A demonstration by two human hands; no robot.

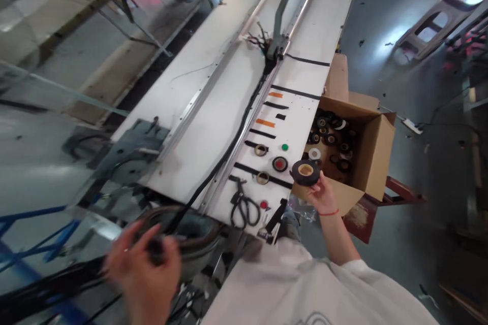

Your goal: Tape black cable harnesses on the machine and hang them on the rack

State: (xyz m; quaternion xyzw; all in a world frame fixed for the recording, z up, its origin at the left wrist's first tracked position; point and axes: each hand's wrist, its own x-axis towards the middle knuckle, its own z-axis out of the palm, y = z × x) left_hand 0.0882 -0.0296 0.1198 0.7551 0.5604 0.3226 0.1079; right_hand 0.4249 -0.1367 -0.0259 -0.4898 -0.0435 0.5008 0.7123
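My right hand grips a roll of black tape by its edge, over the table's right side. My left hand is smeared by motion at the lower left. Its fingers are curved, with something dark between them that I cannot make out. A black cable bundle lies lengthwise on the white table and runs down behind my left hand. At the bundle's far end, loose wires fan out by a metal bracket. Black-handled scissors rest on the near corner.
An open cardboard box with several tape rolls stands right of the table. Black and orange tape strips, tape rings and a red-centred roll sit along the right edge. A round tub is below the near end.
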